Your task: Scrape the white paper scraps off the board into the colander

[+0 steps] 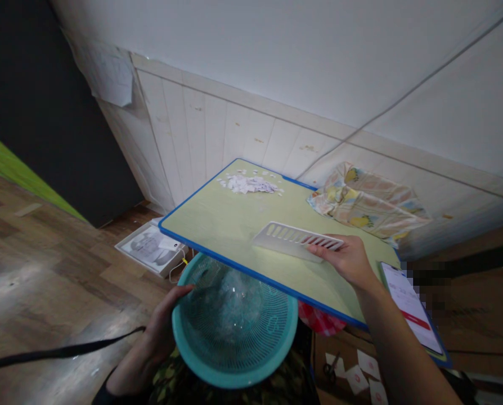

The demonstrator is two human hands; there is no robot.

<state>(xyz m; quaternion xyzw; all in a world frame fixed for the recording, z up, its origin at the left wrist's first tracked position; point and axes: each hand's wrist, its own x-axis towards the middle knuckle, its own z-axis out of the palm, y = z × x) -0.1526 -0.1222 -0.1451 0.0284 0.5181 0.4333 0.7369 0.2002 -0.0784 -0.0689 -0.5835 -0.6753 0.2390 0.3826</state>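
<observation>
My left hand grips the left rim of a turquoise plastic colander, held at my lap below the table's front edge. Clear, shiny bits lie in its bottom; I cannot make out what they are. Between the thumb and fingers of my right hand is a white slotted plastic piece, tilted low over the pale green tabletop. Whether its lower edge touches the surface is unclear. A heap of torn white paper scraps lies at the table's far left corner.
At the table's back right lies a crumpled patterned cloth. A phone rests along the right edge. On the floor are a white box at left and, at lower right, scissors with several paper cards. A panelled wall stands behind.
</observation>
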